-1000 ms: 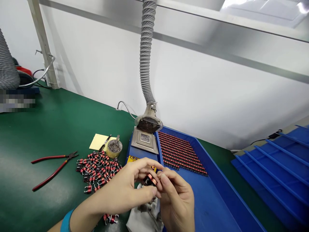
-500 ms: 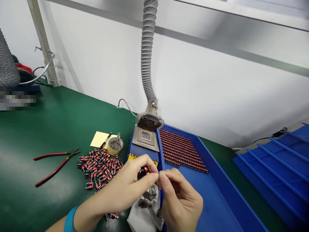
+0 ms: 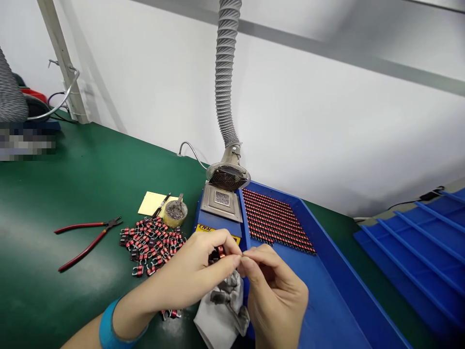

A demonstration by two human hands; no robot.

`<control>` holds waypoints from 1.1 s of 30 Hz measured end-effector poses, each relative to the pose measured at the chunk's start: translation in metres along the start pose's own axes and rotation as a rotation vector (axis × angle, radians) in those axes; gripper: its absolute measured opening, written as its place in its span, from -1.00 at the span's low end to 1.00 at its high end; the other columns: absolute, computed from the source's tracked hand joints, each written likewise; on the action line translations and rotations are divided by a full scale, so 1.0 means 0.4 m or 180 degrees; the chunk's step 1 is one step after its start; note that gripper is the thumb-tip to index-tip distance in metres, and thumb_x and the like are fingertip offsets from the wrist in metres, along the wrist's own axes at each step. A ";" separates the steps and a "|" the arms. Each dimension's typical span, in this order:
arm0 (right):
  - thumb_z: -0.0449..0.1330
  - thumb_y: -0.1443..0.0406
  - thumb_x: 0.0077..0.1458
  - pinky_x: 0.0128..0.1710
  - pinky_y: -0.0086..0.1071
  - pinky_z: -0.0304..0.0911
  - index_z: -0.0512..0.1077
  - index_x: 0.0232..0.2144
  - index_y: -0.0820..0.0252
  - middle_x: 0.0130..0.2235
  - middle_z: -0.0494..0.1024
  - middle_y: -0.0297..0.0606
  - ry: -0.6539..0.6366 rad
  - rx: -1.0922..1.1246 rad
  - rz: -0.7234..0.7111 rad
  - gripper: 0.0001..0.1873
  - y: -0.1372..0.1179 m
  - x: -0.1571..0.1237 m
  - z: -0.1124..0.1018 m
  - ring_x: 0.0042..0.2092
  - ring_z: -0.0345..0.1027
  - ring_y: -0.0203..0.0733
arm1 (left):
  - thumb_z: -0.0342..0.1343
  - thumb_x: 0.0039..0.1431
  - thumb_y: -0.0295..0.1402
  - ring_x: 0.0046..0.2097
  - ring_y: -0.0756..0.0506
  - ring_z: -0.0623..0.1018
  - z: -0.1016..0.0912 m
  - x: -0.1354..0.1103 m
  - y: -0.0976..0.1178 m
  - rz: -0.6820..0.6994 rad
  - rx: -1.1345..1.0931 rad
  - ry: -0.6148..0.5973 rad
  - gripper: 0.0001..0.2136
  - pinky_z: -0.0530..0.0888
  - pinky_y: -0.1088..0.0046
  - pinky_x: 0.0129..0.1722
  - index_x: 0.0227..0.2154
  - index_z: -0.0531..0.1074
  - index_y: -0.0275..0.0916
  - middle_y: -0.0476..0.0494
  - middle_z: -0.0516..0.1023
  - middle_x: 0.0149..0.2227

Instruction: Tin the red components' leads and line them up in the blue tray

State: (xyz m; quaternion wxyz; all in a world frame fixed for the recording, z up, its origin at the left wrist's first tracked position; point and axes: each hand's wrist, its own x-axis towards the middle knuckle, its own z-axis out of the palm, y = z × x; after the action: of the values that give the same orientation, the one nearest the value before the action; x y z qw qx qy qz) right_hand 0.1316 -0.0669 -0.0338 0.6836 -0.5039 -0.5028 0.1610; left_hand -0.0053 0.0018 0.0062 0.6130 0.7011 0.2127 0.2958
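My left hand (image 3: 205, 269) and my right hand (image 3: 278, 291) meet over the near end of the blue tray's left wall. Both are closed, thumb pinched to forefinger, their tips touching. Whatever is between the fingertips is too small and covered to make out. Red and black coil parts (image 3: 220, 252) show in the gap between my left thumb and forefinger; I cannot tell whether that hand holds them. Below my hands lies a stained whitish cloth (image 3: 214, 317). Left of my left hand is a loose pile of small red-and-black coils with bent metal legs (image 3: 152, 245).
A blue tray (image 3: 327, 300) holds tight rows of coils (image 3: 278, 218). Beside it, a blue heated-looking unit with a metal top (image 3: 218, 215) sits beneath an extractor hose (image 3: 225, 87). Red-handled pliers (image 3: 89, 237), a tub of grey material (image 3: 175, 213), yellow paper (image 3: 148, 203) and blue ribbed trays (image 3: 417, 257) surround it.
The view has shifted slightly. My hands stay joined at the fingertips, with my right forefinger a little more forward. No part has visibly been put down or picked up.
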 end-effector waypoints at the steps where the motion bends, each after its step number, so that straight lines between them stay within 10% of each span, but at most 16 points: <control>1: 0.32 0.36 0.09 -0.46 -0.46 0.20 0.57 -0.43 0.06 -0.51 0.45 -0.39 -0.0012 0.0018 0.0024 -0.91 0.000 0.000 0.000 -0.45 0.27 -0.31 | 0.02 0.25 -0.42 -0.38 0.03 0.32 0.001 0.000 0.000 -0.0006 -0.0019 -0.0013 -0.86 0.22 0.53 -0.40 -0.45 0.35 -0.22 0.08 0.38 -0.44; 9: 0.31 0.37 0.09 -0.47 -0.48 0.24 0.54 -0.44 0.08 -0.52 0.44 -0.40 -0.0002 0.0053 -0.0085 -0.90 0.003 -0.001 -0.002 -0.46 0.28 -0.32 | 0.01 0.27 -0.38 -0.36 0.03 0.35 0.005 0.000 -0.010 0.0118 -0.0151 0.0121 -0.84 0.25 0.54 -0.37 -0.43 0.36 -0.23 0.06 0.41 -0.42; 15: 0.26 0.53 0.06 -0.48 -0.47 0.26 0.54 -0.17 0.06 -0.45 0.47 -0.39 0.0166 -0.0351 -0.0931 -0.67 -0.004 0.004 0.006 -0.45 0.31 -0.32 | 0.02 0.27 -0.36 -0.35 0.03 0.35 0.008 0.001 -0.017 0.0109 -0.0180 0.0297 -0.84 0.27 0.53 -0.35 -0.43 0.35 -0.23 0.07 0.38 -0.43; 22: 0.21 0.63 0.02 -0.45 -0.44 0.31 0.47 -0.28 0.17 -0.43 0.49 -0.35 0.0020 -0.1168 -0.1788 -0.70 -0.012 0.011 -0.005 -0.43 0.36 -0.31 | 0.03 0.27 -0.37 -0.35 0.03 0.34 0.011 0.002 -0.026 0.0120 -0.0204 0.0343 -0.84 0.26 0.53 -0.36 -0.44 0.36 -0.23 0.08 0.38 -0.43; 28: 0.14 0.51 0.16 -0.46 -0.46 0.33 0.38 -0.37 0.13 -0.47 0.45 -0.37 -0.1269 -0.1082 -0.1196 -0.82 -0.046 0.019 -0.037 -0.45 0.36 -0.31 | 0.05 0.26 -0.34 -0.35 0.04 0.35 0.006 0.005 -0.033 0.0100 -0.0201 0.0299 -0.86 0.26 0.54 -0.38 -0.41 0.40 -0.23 0.08 0.40 -0.42; 33: 0.12 0.55 0.17 -0.35 -0.44 0.35 0.42 -0.03 0.12 -0.36 0.55 -0.31 -0.0810 -0.1275 -0.1507 -0.63 -0.034 0.019 -0.046 -0.36 0.42 -0.29 | 0.00 0.29 -0.39 -0.40 0.05 0.34 0.003 0.000 -0.020 0.0271 0.0250 0.0091 -0.83 0.24 0.55 -0.41 -0.43 0.39 -0.22 0.10 0.36 -0.47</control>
State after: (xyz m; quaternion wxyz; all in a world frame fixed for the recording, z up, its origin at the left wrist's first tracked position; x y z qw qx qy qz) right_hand 0.1465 -0.0771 -0.0180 0.5212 -0.4732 -0.7089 -0.0427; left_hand -0.0041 0.0020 -0.0018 0.5687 0.7288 0.2028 0.3231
